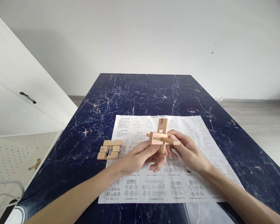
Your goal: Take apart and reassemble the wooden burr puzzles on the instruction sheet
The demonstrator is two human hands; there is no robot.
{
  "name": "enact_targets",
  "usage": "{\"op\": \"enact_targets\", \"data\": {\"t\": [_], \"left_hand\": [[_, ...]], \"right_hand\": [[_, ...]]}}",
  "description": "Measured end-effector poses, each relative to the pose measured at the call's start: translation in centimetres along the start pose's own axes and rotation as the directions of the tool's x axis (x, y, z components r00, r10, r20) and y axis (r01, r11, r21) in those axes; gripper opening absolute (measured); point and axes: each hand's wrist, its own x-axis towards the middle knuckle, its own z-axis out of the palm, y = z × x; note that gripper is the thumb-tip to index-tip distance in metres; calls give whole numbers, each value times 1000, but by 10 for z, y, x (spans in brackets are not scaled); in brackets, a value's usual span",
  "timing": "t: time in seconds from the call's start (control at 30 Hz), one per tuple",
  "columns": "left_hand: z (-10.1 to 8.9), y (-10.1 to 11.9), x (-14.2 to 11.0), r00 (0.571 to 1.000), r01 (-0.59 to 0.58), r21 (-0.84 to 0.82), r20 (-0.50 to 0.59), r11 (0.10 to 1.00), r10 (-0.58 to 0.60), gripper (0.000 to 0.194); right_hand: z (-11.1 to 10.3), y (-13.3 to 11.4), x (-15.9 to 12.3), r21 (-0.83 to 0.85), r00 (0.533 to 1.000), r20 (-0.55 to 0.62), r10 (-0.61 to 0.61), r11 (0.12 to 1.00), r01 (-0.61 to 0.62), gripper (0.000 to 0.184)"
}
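Above a printed sheet, my two hands hold a wooden interlocking puzzle [157, 137] made of crossed pieces. One flat upright piece carries a dark mark like a 3, and a rounded stick points out toward the lower right. My left hand [144, 155] pinches the block at its left and lower side, with the other fingers curled beneath. My right hand [185, 147] grips it from the right, its fingertips partly hidden behind the wood. Left of the hands, notched wooden pieces [110, 143] lie side by side, overlapping the left edge of the instruction sheet [128, 124].
The dark blue marbled table [135, 93] reaches to a pale wall. A white cabinet with a black handle [28, 97] stands at left. Below it, a white perforated surface [16, 149] bears a small wooden piece [34, 164] and white cables [14, 183].
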Motion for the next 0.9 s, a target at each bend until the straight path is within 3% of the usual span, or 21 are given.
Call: {"op": "enact_targets", "data": {"t": [0.23, 0.43, 0.7, 0.9], "left_hand": [[1, 4, -1, 996, 34, 57, 76, 998, -39, 32], [0, 4, -1, 992, 66, 104, 101, 992, -76, 35], [2, 3, 0, 997, 82, 86, 6, 993, -83, 37], [3, -5, 3, 977, 127, 24, -177, 992, -121, 43]], "right_hand": [[-1, -6, 3, -29, 994, 28, 105, 994, -104, 38], [1, -8, 2, 20, 990, -51, 135, 991, -134, 37], [0, -12, 3, 98, 981, -89, 174, 981, -165, 40], [-18, -10, 11, 44, 967, -240, 89, 996, -80, 34]]}}
